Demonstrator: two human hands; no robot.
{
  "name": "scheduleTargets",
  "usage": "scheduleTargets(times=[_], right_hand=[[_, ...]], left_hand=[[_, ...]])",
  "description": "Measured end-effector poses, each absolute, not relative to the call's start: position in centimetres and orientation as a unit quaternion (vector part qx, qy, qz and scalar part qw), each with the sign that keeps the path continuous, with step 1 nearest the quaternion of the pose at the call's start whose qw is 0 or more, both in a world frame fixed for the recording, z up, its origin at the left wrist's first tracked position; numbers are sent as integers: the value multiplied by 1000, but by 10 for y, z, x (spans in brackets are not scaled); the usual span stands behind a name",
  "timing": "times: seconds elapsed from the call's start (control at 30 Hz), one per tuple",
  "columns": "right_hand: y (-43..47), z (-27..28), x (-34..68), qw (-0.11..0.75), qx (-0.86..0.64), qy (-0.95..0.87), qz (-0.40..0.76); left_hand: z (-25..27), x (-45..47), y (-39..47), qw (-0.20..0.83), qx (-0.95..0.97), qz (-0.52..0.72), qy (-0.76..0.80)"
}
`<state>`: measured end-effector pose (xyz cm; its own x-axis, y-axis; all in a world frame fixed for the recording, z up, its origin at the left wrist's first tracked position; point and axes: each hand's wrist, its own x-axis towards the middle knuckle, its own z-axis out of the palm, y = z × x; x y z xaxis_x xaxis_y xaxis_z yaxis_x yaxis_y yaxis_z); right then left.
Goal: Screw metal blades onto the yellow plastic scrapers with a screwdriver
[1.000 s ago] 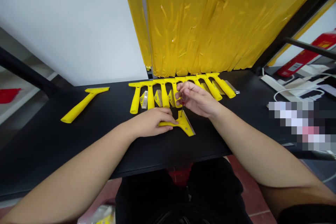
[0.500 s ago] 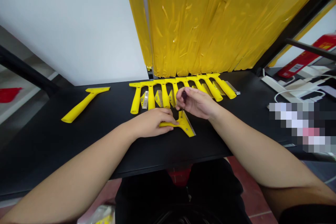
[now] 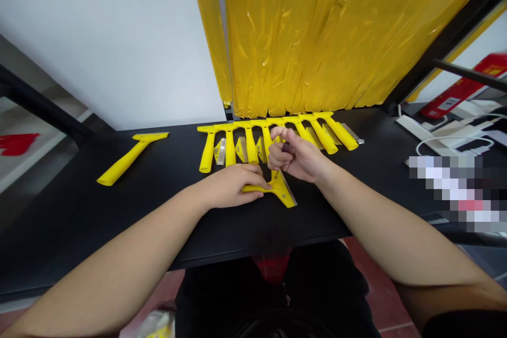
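A yellow scraper (image 3: 282, 189) lies on the black table, its handle toward the left and its metal blade edge facing right. My left hand (image 3: 236, 185) is closed around its handle and presses it down. Above the scraper's head, my right hand (image 3: 295, 154) grips a small screwdriver (image 3: 285, 147) with a dark handle. The thin shaft points down to a screw at the far end of the head; whether the tip sits in the screw is too small to tell. Another screw shows at the near end of the head.
Several yellow scrapers (image 3: 249, 143) stand in a row at the back, with wrapped blade pieces (image 3: 221, 151) between handles. One more scraper (image 3: 130, 161) lies at the left. White boxes and cables (image 3: 451, 137) are at the right, beside a red box (image 3: 463, 90).
My right hand's fingers have shifted on the screwdriver, and its handle now tilts more to the right. My left hand and the scraper stay in place; the view has moved slightly.
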<state>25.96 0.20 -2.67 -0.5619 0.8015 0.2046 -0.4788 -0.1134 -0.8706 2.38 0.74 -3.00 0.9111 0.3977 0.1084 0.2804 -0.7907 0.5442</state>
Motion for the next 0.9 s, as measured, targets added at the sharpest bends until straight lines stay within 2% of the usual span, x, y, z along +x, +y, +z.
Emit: scheduleTargets(times=[0.13, 0.33, 0.57, 0.73, 0.9], right_hand=[[1, -25, 260, 462, -172, -494, 716], [4, -28, 259, 428, -163, -497, 737], [1, -29, 255, 470, -172, -501, 706], [2, -29, 255, 442, -167, -512, 717], [1, -29, 255, 477, -171, -501, 702]], left_hand=[[-30, 24, 8, 269, 940, 110, 179], [-31, 23, 8, 271, 939, 104, 185], [-30, 24, 8, 274, 938, 114, 178], [-30, 24, 8, 267, 940, 108, 182], [-31, 23, 8, 268, 940, 108, 181]])
